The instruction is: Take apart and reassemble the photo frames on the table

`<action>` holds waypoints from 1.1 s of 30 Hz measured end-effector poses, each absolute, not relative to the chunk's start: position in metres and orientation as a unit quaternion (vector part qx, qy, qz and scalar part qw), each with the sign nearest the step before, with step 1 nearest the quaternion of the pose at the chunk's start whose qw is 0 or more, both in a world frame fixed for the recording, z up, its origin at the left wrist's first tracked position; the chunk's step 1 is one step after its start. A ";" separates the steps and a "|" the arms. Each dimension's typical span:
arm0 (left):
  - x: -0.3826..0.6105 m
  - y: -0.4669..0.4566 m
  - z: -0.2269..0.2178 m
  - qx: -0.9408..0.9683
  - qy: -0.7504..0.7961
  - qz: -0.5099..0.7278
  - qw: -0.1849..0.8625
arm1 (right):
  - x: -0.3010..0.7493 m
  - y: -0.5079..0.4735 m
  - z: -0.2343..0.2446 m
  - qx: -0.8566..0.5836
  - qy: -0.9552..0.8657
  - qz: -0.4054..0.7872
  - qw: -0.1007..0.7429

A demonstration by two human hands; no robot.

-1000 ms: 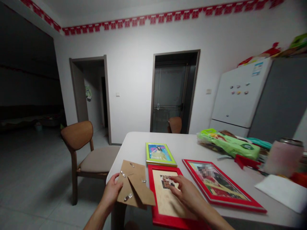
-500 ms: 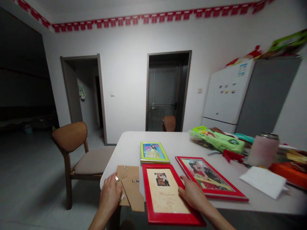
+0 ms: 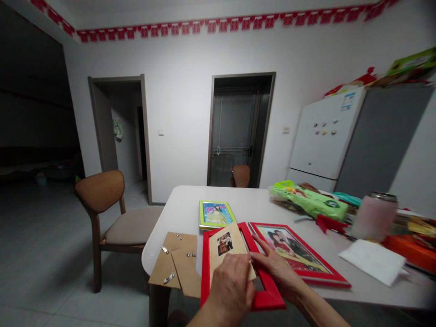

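A red picture frame (image 3: 205, 272) lies at the table's near edge, partly over it. Its cream paper insert (image 3: 218, 265), printed with a small photo, is tilted and lifted out of the opening. My left hand (image 3: 233, 281) is closed on the insert's lower right part. Across the frame's right side lies my right hand (image 3: 277, 270), gripping the edge, its thumb close to the insert. Left of the frame are brown backing boards (image 3: 185, 268) with metal clips. A second red frame with a couple's photo (image 3: 289, 250) lies on the right, and a green-yellow frame (image 3: 216, 214) behind.
On the right of the white table (image 3: 184, 195) are a green wipes pack (image 3: 316, 204), a pink jar (image 3: 376, 217), white tissue (image 3: 373, 261) and an orange box (image 3: 413, 252). A wooden chair (image 3: 102, 195) stands left. A fridge (image 3: 323, 131) is behind.
My left hand has moved right from the backing boards to the cream insert, which is now tilted up out of the red frame. My right hand stays at the frame's right side.
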State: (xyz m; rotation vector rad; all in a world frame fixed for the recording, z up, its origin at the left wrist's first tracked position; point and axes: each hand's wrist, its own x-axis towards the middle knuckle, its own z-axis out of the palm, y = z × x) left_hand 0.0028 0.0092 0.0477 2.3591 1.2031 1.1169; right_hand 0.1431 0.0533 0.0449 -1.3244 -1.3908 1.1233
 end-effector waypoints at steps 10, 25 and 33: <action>-0.102 0.011 0.026 0.588 0.625 0.489 0.156 | 0.172 0.085 0.008 -0.676 -0.660 0.170 0.279; -0.113 0.002 -0.001 0.671 0.685 0.285 -0.008 | 0.171 0.089 -0.009 -0.671 -0.718 0.024 0.183; -0.112 0.002 0.000 0.685 0.670 0.286 -0.009 | 0.137 0.072 0.004 -0.603 -0.725 0.075 0.325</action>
